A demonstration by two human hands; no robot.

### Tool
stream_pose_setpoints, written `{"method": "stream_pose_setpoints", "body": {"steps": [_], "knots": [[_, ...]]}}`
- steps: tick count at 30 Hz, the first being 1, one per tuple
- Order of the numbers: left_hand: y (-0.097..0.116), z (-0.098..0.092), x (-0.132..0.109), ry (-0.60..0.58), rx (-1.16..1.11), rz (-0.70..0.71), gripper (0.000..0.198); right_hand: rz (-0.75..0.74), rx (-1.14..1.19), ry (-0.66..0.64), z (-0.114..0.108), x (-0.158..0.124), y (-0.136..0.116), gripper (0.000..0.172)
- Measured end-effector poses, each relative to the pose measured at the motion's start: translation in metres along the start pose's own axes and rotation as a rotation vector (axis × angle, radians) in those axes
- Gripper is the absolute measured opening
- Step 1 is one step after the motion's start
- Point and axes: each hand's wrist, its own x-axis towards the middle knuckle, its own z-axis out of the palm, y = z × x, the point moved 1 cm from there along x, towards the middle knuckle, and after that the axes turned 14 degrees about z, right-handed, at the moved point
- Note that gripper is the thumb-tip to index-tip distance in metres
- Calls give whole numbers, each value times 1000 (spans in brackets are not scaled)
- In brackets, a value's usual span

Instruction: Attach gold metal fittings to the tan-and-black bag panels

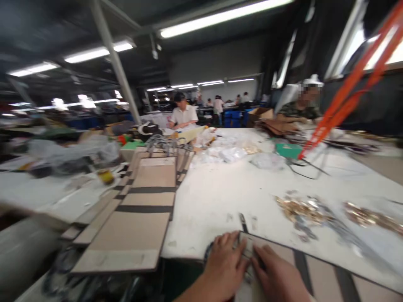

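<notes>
A beige panel with dark stripes [317, 268] lies along the near edge of the white table, its pale end strip between my hands. My left hand [225, 262] grips that end, with fingers bent over it and thumb close to the strip. From the other side, my right hand [275, 270] holds the same strip, fingers pressed together on it. Whatever lies under the fingertips is hidden. Just beyond the panel's corner is a slim dark tool [243, 222], partly hidden; its kind is unclear. To the left, similar striped panels [141, 230] are stacked, with dark cord-like loops at their far end.
Blurred gold and silver metal pieces [302, 212] lie on the white table [214, 201] to the right. Clear plastic bags [223, 153] and a green piece [288, 150] sit farther back. An orange stand [349, 90] slants up at right. Two people work across the table.
</notes>
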Motion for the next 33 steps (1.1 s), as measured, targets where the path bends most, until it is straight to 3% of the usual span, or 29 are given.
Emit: {"method": "stream_pose_setpoints", "body": {"steps": [5, 13, 16, 23, 29, 31, 33], "knots": [[-13, 1, 17, -25, 8, 84, 53, 157, 62, 78, -37, 11, 16, 25], [-16, 4, 18, 12, 35, 95, 53, 502, -100, 183, -101, 49, 122, 29], [-18, 8, 19, 35, 35, 108, 52, 559, -139, 176, -113, 60, 146, 33], [-19, 8, 17, 39, 39, 109, 51, 574, -144, 140, -120, 74, 164, 33], [-22, 14, 21, 57, 22, 120, 51, 578, -184, 143, -139, 74, 187, 26], [-23, 15, 23, 50, 11, 96, 51, 539, -186, 141, -137, 82, 178, 22], [-19, 11, 16, 31, -4, 44, 52, 470, -174, 178, -122, 107, 146, 21]]}}
